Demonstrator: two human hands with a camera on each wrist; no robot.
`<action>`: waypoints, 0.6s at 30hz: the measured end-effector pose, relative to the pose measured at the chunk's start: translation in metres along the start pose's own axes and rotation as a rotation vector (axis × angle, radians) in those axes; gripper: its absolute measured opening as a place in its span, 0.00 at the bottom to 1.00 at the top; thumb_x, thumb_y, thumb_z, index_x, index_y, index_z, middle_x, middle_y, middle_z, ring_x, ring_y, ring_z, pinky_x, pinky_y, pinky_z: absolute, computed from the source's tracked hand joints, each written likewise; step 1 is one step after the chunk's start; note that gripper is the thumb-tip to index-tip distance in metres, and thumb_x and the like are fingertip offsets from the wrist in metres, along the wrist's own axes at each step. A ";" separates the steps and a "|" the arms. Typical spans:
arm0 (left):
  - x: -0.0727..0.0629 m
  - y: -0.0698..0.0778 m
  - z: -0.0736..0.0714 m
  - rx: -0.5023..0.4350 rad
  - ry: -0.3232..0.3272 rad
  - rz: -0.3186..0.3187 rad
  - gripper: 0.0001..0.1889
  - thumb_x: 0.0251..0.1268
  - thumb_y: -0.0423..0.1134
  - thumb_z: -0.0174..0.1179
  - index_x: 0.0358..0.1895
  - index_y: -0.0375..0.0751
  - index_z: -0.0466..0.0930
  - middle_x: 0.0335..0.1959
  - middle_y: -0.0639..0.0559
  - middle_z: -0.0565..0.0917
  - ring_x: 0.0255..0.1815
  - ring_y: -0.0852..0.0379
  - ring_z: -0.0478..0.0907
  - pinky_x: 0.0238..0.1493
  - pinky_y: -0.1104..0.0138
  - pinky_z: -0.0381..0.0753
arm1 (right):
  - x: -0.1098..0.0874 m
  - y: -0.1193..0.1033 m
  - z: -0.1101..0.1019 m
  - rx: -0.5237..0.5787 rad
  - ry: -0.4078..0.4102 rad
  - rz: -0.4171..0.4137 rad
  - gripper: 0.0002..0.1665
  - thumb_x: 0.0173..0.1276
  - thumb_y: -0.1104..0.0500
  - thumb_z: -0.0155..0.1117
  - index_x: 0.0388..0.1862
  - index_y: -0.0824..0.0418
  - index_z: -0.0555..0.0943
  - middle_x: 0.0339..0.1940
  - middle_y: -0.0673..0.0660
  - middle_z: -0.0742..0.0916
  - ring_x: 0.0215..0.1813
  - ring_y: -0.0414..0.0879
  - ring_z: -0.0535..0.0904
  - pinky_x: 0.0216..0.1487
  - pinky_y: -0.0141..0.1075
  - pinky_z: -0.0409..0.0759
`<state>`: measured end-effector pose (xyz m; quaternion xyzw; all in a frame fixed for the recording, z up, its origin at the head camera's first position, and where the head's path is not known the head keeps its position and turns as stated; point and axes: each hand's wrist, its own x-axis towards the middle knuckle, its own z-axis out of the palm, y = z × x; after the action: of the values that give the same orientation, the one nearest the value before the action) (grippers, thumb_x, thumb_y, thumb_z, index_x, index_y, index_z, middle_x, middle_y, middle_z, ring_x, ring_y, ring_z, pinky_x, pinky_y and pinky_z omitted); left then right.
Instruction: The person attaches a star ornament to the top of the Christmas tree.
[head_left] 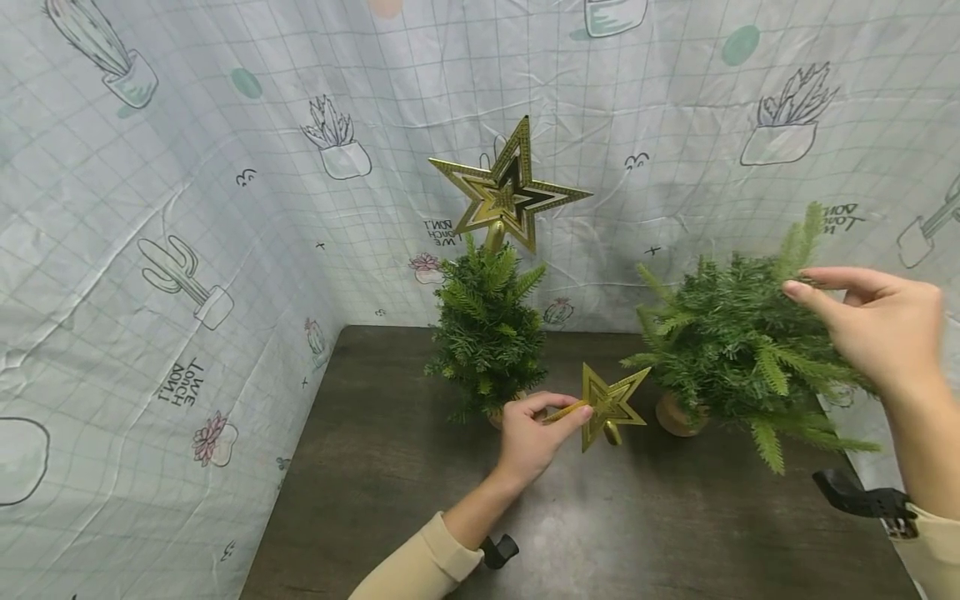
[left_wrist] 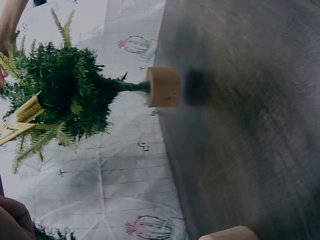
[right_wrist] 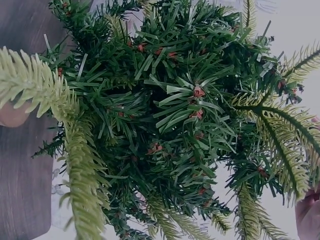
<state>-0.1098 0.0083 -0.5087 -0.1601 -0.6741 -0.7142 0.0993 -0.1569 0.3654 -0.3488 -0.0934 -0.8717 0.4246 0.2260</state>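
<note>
In the head view my left hand (head_left: 528, 437) pinches a gold star tree topper (head_left: 609, 404) by one point, with its short stem hanging below. My right hand (head_left: 885, 325) has thumb and forefinger at a light green sprig (head_left: 801, 246) near the top of the right-hand artificial Christmas tree (head_left: 738, 337). That tree leans toward the right hand; its branches fill the right wrist view. Its round wooden base (left_wrist: 164, 87) shows in the left wrist view, along with the topper's ribbed gold stem (left_wrist: 31, 108). The star hangs just left of this tree, apart from it.
A second small Christmas tree (head_left: 487, 333) stands to the left, bearing a larger gold star (head_left: 506, 192). Both trees are on a dark wooden table (head_left: 360, 467). A cactus-print cloth (head_left: 390, 100) hangs behind and along the sides.
</note>
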 end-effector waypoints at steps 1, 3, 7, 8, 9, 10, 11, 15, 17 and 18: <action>0.001 0.001 0.000 0.003 0.002 0.012 0.07 0.61 0.38 0.77 0.39 0.40 0.93 0.34 0.56 0.91 0.14 0.64 0.51 0.17 0.72 0.60 | -0.001 -0.002 0.001 0.003 -0.002 -0.006 0.13 0.63 0.49 0.81 0.46 0.48 0.93 0.08 0.51 0.71 0.13 0.43 0.60 0.15 0.38 0.56; 0.002 0.003 -0.001 0.011 0.004 0.034 0.07 0.61 0.38 0.77 0.38 0.40 0.93 0.34 0.56 0.91 0.14 0.64 0.51 0.17 0.71 0.59 | -0.003 -0.006 0.004 0.003 -0.004 -0.030 0.15 0.63 0.50 0.81 0.47 0.51 0.93 0.08 0.51 0.71 0.13 0.43 0.59 0.15 0.38 0.55; 0.005 0.010 -0.002 0.018 0.004 0.069 0.06 0.62 0.38 0.77 0.38 0.40 0.93 0.34 0.54 0.91 0.15 0.63 0.51 0.16 0.71 0.57 | -0.007 -0.016 0.008 0.006 -0.028 -0.047 0.17 0.63 0.49 0.81 0.49 0.53 0.93 0.08 0.51 0.70 0.12 0.43 0.59 0.14 0.39 0.55; 0.005 0.012 -0.003 0.018 0.005 0.076 0.06 0.62 0.38 0.77 0.38 0.40 0.93 0.34 0.53 0.91 0.15 0.63 0.51 0.16 0.71 0.57 | -0.007 -0.018 0.009 0.009 -0.033 -0.047 0.17 0.63 0.49 0.81 0.49 0.53 0.93 0.08 0.51 0.70 0.12 0.43 0.59 0.14 0.39 0.55; 0.005 0.014 -0.003 0.015 0.003 0.080 0.06 0.62 0.38 0.76 0.38 0.40 0.93 0.34 0.52 0.91 0.15 0.63 0.51 0.16 0.71 0.57 | -0.008 -0.019 0.010 0.011 -0.036 -0.047 0.17 0.63 0.49 0.81 0.49 0.53 0.93 0.08 0.51 0.70 0.12 0.43 0.59 0.13 0.40 0.55; 0.006 0.016 -0.002 0.013 0.001 0.081 0.06 0.62 0.38 0.76 0.39 0.40 0.93 0.34 0.52 0.91 0.15 0.63 0.51 0.17 0.71 0.57 | -0.009 -0.021 0.012 0.015 -0.038 -0.047 0.16 0.63 0.50 0.82 0.48 0.53 0.93 0.08 0.51 0.70 0.12 0.42 0.59 0.13 0.39 0.55; 0.006 0.018 -0.002 0.009 -0.001 0.082 0.06 0.62 0.37 0.76 0.39 0.39 0.93 0.34 0.51 0.91 0.15 0.63 0.51 0.17 0.71 0.57 | -0.010 -0.023 0.013 0.023 -0.038 -0.051 0.16 0.62 0.50 0.82 0.47 0.53 0.93 0.08 0.50 0.71 0.12 0.42 0.59 0.13 0.39 0.55; 0.005 0.023 -0.002 0.002 -0.005 0.076 0.06 0.62 0.37 0.76 0.39 0.39 0.93 0.34 0.51 0.90 0.16 0.63 0.50 0.18 0.71 0.57 | -0.015 -0.029 0.019 0.043 -0.035 -0.080 0.13 0.62 0.55 0.82 0.45 0.56 0.93 0.08 0.50 0.71 0.12 0.38 0.59 0.14 0.37 0.55; 0.006 0.026 -0.003 0.007 -0.001 0.083 0.06 0.62 0.37 0.76 0.38 0.39 0.93 0.34 0.51 0.90 0.17 0.63 0.51 0.19 0.71 0.57 | -0.018 -0.032 0.022 0.060 -0.039 -0.099 0.13 0.62 0.57 0.82 0.45 0.59 0.92 0.08 0.50 0.72 0.12 0.37 0.59 0.14 0.37 0.55; 0.006 0.028 -0.003 0.011 0.003 0.090 0.06 0.62 0.37 0.76 0.38 0.39 0.93 0.34 0.52 0.90 0.18 0.63 0.51 0.19 0.71 0.57 | -0.019 -0.033 0.024 0.064 -0.040 -0.110 0.14 0.62 0.58 0.82 0.45 0.60 0.92 0.08 0.50 0.72 0.12 0.37 0.59 0.14 0.37 0.56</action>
<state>-0.1055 0.0036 -0.4806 -0.1887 -0.6699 -0.7056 0.1331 -0.1506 0.3214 -0.3415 -0.0294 -0.8658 0.4410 0.2347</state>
